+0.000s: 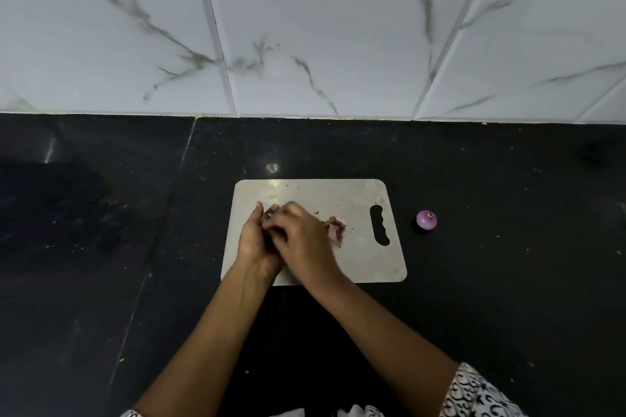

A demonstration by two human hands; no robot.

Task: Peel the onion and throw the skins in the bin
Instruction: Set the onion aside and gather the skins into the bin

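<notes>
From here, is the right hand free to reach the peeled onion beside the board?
Probably yes: the peeled onion sits alone on the counter, though the right hand is busy.

Grey rounded-rectangular metal cutting board [359, 257] on black stone tabletop [491, 298]; pinkish onion skins [336, 227] just right of fingers [271, 217]; peeled purple onion [426, 220] farther right, off board.

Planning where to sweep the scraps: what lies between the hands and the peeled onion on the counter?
In the head view: a pile of skins, the board's handle slot, then bare counter up to the onion.
</notes>
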